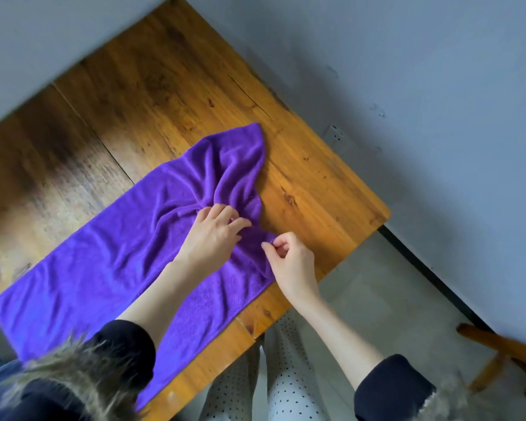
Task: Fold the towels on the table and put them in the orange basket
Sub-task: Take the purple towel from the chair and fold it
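Note:
A purple towel lies lengthwise across the wooden table. Its left part is fairly flat; its right end is bunched into folds that rise toward the far edge. My left hand rests palm down on the towel where the wrinkles meet, with its fingers slightly bent. My right hand pinches the towel's right edge between thumb and fingertips, near the table's right side. No orange basket is in view.
The table's right corner ends close to a grey wall with a socket. A wooden chair part stands on the floor at the lower right. My legs in dotted trousers are below the table's near edge.

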